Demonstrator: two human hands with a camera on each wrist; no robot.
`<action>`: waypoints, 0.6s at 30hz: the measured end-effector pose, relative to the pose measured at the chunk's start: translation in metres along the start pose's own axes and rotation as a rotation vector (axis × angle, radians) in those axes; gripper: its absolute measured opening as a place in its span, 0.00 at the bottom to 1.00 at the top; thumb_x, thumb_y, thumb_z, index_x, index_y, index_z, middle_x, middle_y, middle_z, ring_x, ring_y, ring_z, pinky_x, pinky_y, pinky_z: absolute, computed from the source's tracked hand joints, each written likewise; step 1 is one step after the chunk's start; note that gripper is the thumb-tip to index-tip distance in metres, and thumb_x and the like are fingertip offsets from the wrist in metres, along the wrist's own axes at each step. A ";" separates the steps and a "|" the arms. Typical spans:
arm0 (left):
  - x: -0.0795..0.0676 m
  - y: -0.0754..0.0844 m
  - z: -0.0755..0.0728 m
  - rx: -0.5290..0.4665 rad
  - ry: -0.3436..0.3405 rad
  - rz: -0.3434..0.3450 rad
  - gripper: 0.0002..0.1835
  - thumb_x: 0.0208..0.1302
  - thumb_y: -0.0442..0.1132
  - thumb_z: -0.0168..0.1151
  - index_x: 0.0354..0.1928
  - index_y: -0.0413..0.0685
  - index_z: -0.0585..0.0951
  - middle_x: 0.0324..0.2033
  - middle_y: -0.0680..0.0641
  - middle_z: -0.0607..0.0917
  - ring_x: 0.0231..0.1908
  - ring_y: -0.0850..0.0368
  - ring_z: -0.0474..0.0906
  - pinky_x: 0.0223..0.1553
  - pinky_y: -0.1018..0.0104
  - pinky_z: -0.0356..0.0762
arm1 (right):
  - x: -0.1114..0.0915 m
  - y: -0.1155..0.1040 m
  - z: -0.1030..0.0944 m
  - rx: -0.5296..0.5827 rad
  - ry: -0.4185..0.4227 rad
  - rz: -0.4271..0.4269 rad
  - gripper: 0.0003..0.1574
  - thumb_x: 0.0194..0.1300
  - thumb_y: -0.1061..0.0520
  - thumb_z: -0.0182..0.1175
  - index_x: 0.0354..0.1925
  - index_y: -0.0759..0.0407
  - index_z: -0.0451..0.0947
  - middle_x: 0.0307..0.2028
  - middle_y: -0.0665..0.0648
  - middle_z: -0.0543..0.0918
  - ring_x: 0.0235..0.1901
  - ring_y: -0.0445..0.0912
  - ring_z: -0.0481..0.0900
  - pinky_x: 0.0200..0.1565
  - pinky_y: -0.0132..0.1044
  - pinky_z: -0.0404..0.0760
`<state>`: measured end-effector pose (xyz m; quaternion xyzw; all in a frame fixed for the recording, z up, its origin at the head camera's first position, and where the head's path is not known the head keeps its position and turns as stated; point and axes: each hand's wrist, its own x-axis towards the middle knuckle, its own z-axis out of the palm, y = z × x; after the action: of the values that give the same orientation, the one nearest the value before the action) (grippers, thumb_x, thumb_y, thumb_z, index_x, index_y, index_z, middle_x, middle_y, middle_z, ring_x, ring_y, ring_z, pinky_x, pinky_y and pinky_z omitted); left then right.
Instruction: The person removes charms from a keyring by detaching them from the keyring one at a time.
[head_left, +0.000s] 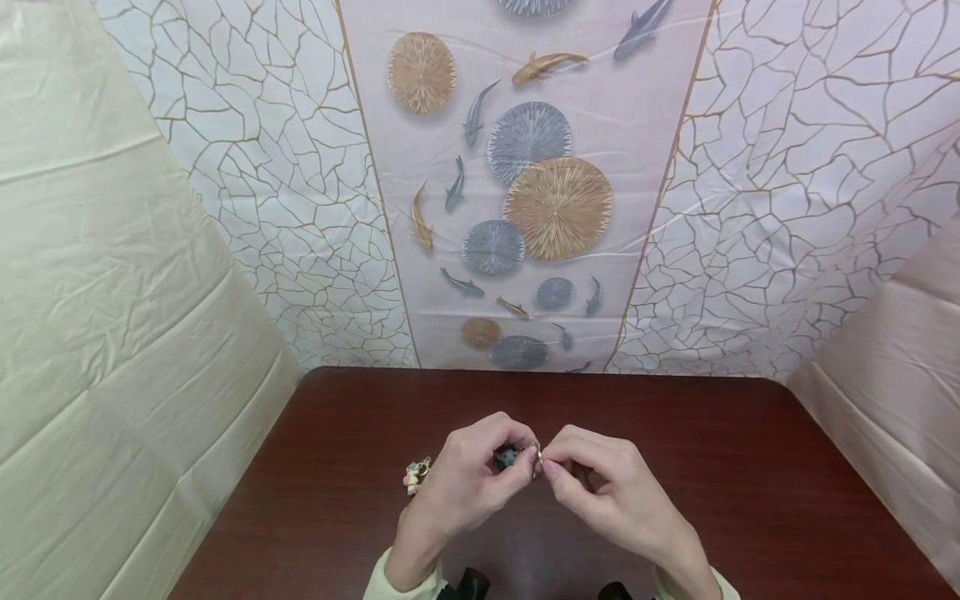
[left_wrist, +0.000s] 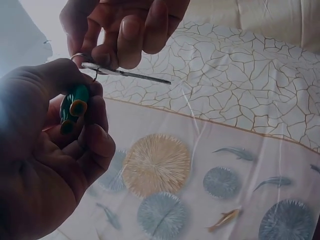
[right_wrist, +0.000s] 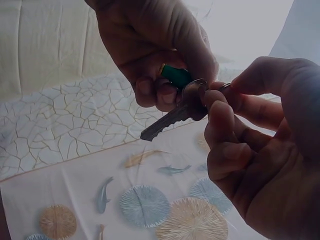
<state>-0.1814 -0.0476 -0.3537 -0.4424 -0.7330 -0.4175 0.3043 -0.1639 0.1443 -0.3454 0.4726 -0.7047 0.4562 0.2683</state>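
Left grip (head_left: 471, 473) holds green charm (right_wrist: 176, 76) — right grip (head_left: 611, 490) pinches ring (right_wrist: 226, 85), key (right_wrist: 176, 116) between.

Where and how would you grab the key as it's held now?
I'd pinch the key by the flat faces of its blade, coming in from the tip side. The blade is thin and juts out free, while the bow end is crowded by the fingers of the left hand and right hand. Probably keep off the toothed edge.
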 end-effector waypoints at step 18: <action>0.000 0.005 -0.003 -0.109 -0.027 -0.110 0.04 0.68 0.34 0.60 0.38 0.51 0.82 0.29 0.56 0.83 0.26 0.72 0.72 0.24 0.83 0.71 | 0.002 0.001 -0.001 0.183 0.094 -0.033 0.26 0.43 0.85 0.55 0.33 0.60 0.78 0.27 0.54 0.76 0.26 0.38 0.72 0.21 0.22 0.72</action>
<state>-0.1765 -0.0487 -0.3505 -0.4228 -0.7367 -0.4668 0.2464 -0.1656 0.1443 -0.3438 0.4846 -0.6389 0.5359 0.2642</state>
